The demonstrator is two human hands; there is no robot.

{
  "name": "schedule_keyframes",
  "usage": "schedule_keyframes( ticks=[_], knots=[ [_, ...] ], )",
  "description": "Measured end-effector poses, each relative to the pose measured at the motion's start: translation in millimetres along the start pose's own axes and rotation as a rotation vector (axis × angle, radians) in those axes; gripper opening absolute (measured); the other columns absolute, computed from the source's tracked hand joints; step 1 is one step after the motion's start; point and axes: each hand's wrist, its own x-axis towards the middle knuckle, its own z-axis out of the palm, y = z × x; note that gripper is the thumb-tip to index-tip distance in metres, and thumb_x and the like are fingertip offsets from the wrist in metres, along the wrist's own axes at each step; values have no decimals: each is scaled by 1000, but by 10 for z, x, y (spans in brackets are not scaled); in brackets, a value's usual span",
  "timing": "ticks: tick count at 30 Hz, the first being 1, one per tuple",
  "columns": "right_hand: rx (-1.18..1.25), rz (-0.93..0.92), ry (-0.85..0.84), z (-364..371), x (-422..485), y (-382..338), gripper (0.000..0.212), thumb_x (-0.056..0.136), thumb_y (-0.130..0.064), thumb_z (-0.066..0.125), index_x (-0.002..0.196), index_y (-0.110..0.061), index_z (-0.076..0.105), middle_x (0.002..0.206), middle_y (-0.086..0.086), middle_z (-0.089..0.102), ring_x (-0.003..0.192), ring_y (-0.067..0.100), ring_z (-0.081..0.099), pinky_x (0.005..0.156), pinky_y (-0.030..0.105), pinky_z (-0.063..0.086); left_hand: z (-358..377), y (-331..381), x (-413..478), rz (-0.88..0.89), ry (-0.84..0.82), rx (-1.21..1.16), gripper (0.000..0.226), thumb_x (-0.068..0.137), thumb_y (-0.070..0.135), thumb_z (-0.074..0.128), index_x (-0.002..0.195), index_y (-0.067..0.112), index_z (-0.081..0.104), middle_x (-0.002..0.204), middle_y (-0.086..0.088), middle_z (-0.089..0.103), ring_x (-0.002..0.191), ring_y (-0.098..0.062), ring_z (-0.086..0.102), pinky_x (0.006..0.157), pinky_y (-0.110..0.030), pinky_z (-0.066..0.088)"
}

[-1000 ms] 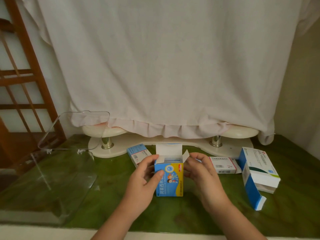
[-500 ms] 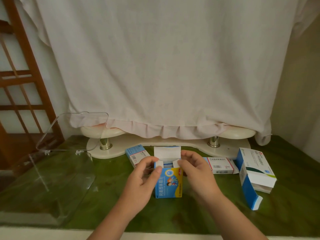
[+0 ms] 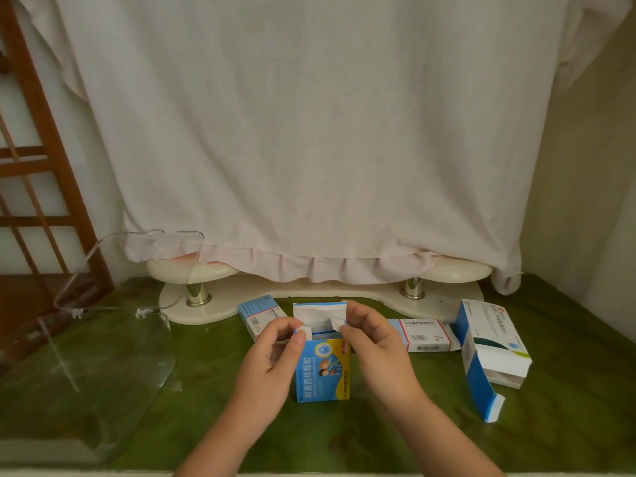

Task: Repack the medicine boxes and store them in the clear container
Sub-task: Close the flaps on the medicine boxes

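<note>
A blue and yellow medicine box (image 3: 322, 371) stands upright on the green table (image 3: 378, 435), its white top flap raised. My left hand (image 3: 272, 363) pinches the box's left side flap. My right hand (image 3: 377, 346) pinches the right side flap. Both small flaps are folded in over the opening. The clear container (image 3: 86, 366) lies at the left with its lid (image 3: 130, 266) tilted open. Behind my hands lie a blue and white box (image 3: 256, 313) and a white box with a red stripe (image 3: 425, 333). A larger white and blue box (image 3: 492, 342) lies open at the right.
A cream stand (image 3: 309, 290) with two metal posts runs along the back of the table, under a hanging pale cloth (image 3: 309, 132). A wooden lattice frame (image 3: 38, 166) stands at the far left. A pale wall closes the right side.
Both hands moved up from the box's sides to its open top, and the two side flaps have folded inward. The box stays in place.
</note>
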Motion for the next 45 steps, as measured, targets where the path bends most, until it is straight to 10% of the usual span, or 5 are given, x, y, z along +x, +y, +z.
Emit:
schedule_keyframes(
  ticks=[6, 12, 22, 45],
  knots=[
    [116, -34, -56, 29, -6, -82, 25, 95, -18, 57, 115, -28, 66, 108, -8, 74, 100, 7, 69, 74, 16, 55, -1, 17, 2, -9, 10, 36, 22, 88, 37, 57, 107, 27, 62, 101, 15, 69, 97, 1, 64, 78, -15, 52],
    [22, -78, -1, 37, 24, 14, 13, 91, -20, 65, 98, -24, 75, 100, 7, 74, 100, 26, 70, 94, 50, 54, 23, 39, 6, -30, 10, -2, 26, 85, 38, 59, 106, 24, 63, 103, 9, 71, 96, -2, 67, 73, -13, 52],
    [8, -85, -26, -10, 21, 46, 16, 89, -7, 66, 99, -16, 74, 99, 0, 76, 92, 10, 71, 74, 22, 56, -26, 83, 4, -3, 51, -154, 35, 86, 32, 59, 120, 25, 56, 115, 12, 67, 109, -3, 64, 77, -15, 53],
    [-175, -251, -84, -79, -25, 154, 18, 77, -33, 70, 93, -36, 78, 120, -10, 68, 119, 12, 60, 98, 48, 52, -102, 1, 72, 101, 27, 90, 16, 92, 17, 60, 103, 23, 70, 115, 9, 65, 107, -4, 63, 78, -19, 55]
  ],
)
